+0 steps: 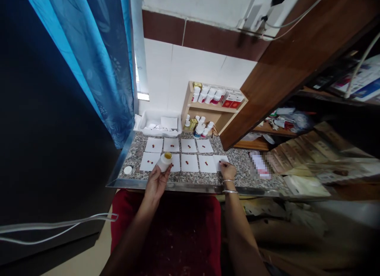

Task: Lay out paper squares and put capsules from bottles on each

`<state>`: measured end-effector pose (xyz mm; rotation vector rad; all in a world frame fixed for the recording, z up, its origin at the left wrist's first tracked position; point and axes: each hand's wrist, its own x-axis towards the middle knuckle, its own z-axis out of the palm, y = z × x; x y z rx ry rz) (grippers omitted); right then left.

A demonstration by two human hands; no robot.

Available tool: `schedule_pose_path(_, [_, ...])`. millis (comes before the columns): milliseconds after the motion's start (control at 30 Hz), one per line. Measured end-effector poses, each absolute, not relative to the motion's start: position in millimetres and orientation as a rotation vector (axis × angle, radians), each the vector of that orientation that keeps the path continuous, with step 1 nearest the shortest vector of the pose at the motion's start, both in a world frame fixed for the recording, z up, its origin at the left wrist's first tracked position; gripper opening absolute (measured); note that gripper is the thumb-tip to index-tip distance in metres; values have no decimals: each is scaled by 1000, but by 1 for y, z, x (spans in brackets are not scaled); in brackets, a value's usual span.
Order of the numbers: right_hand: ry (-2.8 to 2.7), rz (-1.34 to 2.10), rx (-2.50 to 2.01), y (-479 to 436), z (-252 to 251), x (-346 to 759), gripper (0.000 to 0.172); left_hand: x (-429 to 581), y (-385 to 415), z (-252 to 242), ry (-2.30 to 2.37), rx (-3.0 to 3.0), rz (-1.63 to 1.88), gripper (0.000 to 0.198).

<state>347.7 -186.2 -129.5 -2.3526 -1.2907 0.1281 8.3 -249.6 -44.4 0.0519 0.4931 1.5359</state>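
Observation:
My left hand (157, 183) is wrapped round an uncapped white pill bottle (164, 163), tilted with its mouth up and yellowish inside. Beneath and around it, white paper squares (190, 167) lie in two rows on the granite counter, bearing small dark red and yellowish pills (187, 163). At the front row's right end, my right hand (228, 171) reaches down to a paper square (217, 159), its fingers pinched together beside a dark pill (220, 161). Whatever those fingertips hold is too small to make out. A white bottle cap (128, 170) rests at the counter's left.
Behind the papers stand a white tray (144, 129) of paper pieces and a wooden shelf (213, 106) with bottles and boxes. A blurred phone-like object (261, 165) lies to the right. The counter's metal edge (190, 186) runs along the front, above a red seat (190, 232).

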Motion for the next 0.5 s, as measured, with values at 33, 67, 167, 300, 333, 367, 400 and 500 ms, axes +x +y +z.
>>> schedule_pose_path(33, [-1295,129,-2357,-185,-130,348,28,8,-250,-44,495,52,1538,26])
schedule_pose_path(67, [-1299,130,-2360,-183,-131,348,28,8,-250,-43,496,52,1538,25])
schedule_pose_path(167, [-1305,131,-2366,-181,-131,349,25,8,-250,-42,497,53,1535,21])
schedule_pose_path(300, [-1311,126,-2349,-182,-125,350,22,9,-249,-42,486,56,1536,20])
schedule_pose_path(333, [-1311,124,-2341,-183,-122,350,23,9,-249,-42,483,56,1537,21])
schedule_pose_path(367, [-1307,115,-2323,-185,-118,349,25,8,-249,-41,480,57,1540,21])
schedule_pose_path(400, [-1301,95,-2293,-188,-114,349,27,8,-249,-40,481,58,1547,21])
schedule_pose_path(500, [-1300,-10,-2129,-197,-100,339,38,2,-247,-35,501,53,1595,21])
